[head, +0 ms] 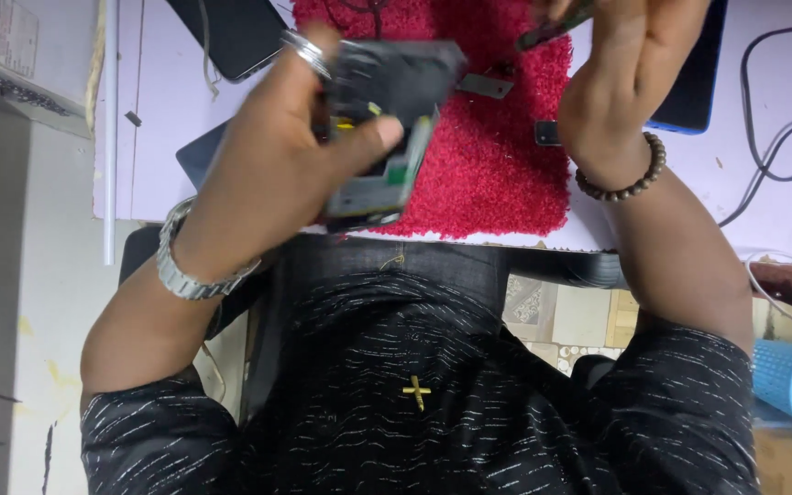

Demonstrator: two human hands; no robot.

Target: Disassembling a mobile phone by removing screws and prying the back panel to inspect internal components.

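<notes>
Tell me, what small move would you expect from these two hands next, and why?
Probably bringing the right hand with its thin tool over to the opened phone. The left hand holds that phone tilted above the red mat, its inner parts showing, while the tool hangs off to the side and touches nothing. The picture is blurred, so this is only a guess.

Counter [162,137]: pale lilac, flat top.
Mat [497,147]: red, fuzzy, at the middle.
Phones: dark one [231,32] upper left, blue-edged one [694,92] right.
Cables [781,128]: black, far right.
</notes>
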